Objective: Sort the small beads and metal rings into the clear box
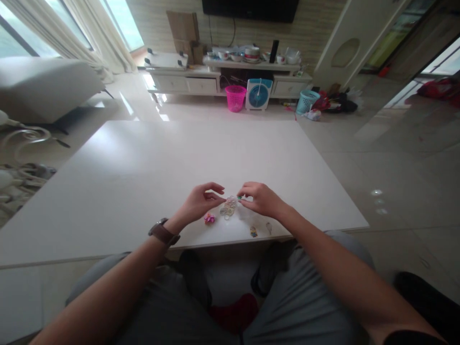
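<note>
A small heap of pale metal rings (229, 207), perhaps key rings, lies on the white table (172, 163) near its front edge. At the heap's left, my left hand (203, 200) has its thumb and fingers apart, with the thumb tip beside the rings. My right hand (261, 199) pinches a small green piece (239, 197) just right of the heap. A pink and purple trinket with orange bits (209, 219) lies below my left hand. Below my right hand lie a yellow and blue figure-shaped charm (253, 232) and a small silvery piece (269, 228).
The table's front edge runs just above my knees. Beyond its far edge stand a pink basket (235, 99), a blue and white box fan (258, 94) and a light-blue basket (307, 101) before a low cabinet (172, 85). A sofa (46, 88) stands at the left.
</note>
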Available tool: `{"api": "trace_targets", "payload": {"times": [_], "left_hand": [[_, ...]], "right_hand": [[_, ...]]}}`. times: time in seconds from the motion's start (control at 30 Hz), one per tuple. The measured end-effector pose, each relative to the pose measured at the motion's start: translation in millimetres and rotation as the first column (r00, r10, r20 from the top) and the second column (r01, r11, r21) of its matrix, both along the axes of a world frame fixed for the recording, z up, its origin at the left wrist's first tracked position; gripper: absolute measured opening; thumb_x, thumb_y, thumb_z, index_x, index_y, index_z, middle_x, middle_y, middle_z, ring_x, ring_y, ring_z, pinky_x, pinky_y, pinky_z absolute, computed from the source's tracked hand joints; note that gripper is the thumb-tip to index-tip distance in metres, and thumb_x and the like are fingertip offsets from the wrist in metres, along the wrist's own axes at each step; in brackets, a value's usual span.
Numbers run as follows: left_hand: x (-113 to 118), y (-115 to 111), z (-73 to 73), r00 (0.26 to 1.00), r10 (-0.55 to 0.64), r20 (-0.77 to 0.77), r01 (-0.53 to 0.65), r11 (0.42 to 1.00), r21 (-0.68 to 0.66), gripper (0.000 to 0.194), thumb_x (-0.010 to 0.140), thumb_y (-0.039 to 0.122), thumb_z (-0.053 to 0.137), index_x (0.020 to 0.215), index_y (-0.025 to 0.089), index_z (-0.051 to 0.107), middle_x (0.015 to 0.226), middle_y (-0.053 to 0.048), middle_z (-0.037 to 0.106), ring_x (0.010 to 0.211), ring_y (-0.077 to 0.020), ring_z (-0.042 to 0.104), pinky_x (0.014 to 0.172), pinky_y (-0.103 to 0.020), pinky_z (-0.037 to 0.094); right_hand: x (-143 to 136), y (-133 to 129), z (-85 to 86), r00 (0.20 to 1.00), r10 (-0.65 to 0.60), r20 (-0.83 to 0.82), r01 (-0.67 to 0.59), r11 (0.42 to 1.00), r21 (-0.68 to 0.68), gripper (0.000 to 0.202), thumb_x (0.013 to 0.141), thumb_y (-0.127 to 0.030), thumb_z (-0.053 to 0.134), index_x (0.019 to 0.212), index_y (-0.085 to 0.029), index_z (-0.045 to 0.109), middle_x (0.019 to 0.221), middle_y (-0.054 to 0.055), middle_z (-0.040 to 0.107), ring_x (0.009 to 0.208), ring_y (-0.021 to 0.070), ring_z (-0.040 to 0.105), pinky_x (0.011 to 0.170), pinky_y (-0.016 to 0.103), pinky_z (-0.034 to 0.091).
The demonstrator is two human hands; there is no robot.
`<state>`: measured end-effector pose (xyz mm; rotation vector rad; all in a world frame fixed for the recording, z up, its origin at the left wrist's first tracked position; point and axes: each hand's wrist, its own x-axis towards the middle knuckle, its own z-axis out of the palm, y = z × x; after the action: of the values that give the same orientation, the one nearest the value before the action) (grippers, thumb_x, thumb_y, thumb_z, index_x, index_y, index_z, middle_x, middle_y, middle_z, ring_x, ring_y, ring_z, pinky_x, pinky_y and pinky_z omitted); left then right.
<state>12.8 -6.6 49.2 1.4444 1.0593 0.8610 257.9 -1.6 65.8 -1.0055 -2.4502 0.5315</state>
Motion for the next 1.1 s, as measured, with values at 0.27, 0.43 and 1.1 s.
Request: {"api": "trace_targets", "payload": {"times": [0.27, 0.43, 1.1], "left_hand": [[-26.7, 19.2, -3.6, 0.894, 0.233, -0.384, -0.205, 0.972, 0.112, 0.036, 0.077, 0.046, 0.069, 0.098, 0.017, 0.066, 0.085, -0.004, 0.068, 0.051, -0.0108, 0.059, 0.044, -0.022, 0.041], [-34.7, 21.2, -16.8, 0.812, 0.166, -0.559, -0.050, 0.975, 0.216, 0.030, 0.078, 0.042, 0.066, 0.099, 0.019, 0.067, 0.085, -0.003, 0.070, 0.061, -0.0149, 0.064, 0.055, -0.026, 0.047], [-31.5, 18.8, -29.6, 0.679, 0.037, -0.733, 0.224, 0.941, 0.254, 0.013, 0.080, 0.023, 0.051, 0.083, 0.020, 0.063, 0.085, -0.006, 0.068, 0.073, -0.0187, 0.062, 0.066, -0.029, 0.047]], "right_hand": [[7.7, 9.8, -16.0, 0.977, -0.020, 0.211, 0.031, 0.998, -0.047, 0.011, 0.083, -0.016, 0.065, 0.090, -0.018, 0.073, 0.091, 0.005, 0.069, 0.085, 0.0168, 0.061, 0.077, 0.027, 0.043], [5.0, 11.2, -25.5, 0.971, 0.032, 0.237, -0.032, 0.999, -0.002, 0.011, 0.084, -0.015, 0.067, 0.090, -0.019, 0.075, 0.099, 0.006, 0.066, 0.095, 0.0184, 0.058, 0.079, 0.028, 0.043], [13.5, 7.7, -13.7, 0.948, -0.014, 0.319, 0.021, 1.000, -0.018, 0.017, 0.082, -0.009, 0.063, 0.092, -0.018, 0.074, 0.105, 0.008, 0.063, 0.104, 0.0210, 0.056, 0.089, 0.031, 0.046]]}}
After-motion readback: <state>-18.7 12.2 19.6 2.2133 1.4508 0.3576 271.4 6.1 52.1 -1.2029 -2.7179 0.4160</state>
